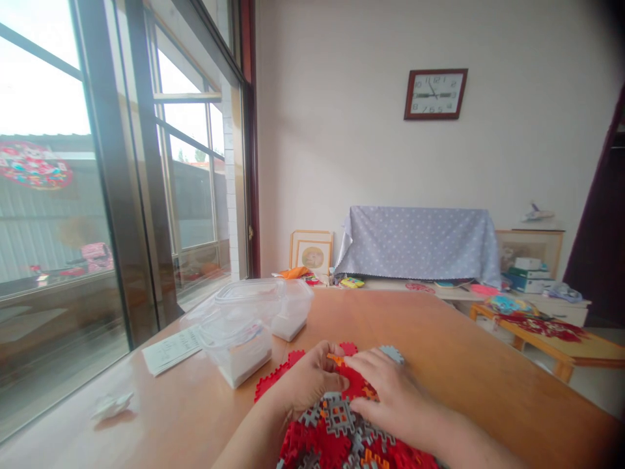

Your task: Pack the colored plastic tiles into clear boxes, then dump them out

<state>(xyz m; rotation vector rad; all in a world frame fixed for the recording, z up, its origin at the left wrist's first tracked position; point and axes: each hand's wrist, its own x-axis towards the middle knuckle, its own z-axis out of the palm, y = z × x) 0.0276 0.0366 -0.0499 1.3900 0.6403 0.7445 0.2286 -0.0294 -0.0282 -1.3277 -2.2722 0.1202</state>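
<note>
Red, grey and orange interlocking plastic pieces lie heaped at the table's near side, with a grey square one [338, 415] near the top. My left hand [310, 381] is closed, its thumb and curled fingers pinching at a small orange interlocking piece [336, 358]. Close beside it, my right hand [390, 387] bends its fingers and thumb around a red interlocking piece [355, 383] between the two hands. The fingers partly cover both pieces, so whether they are joined cannot be made out. Beyond the right hand, a light grey toothed piece [392, 354] shows.
Clear plastic containers [239, 352] stand left of the heap on the wooden table [385, 312]. A printed paper slip [172, 350] and a crumpled whitish item [113, 405] lie farther left. Large windows [190, 163] border the left side. A low bench [581, 348] holds cloth items at right.
</note>
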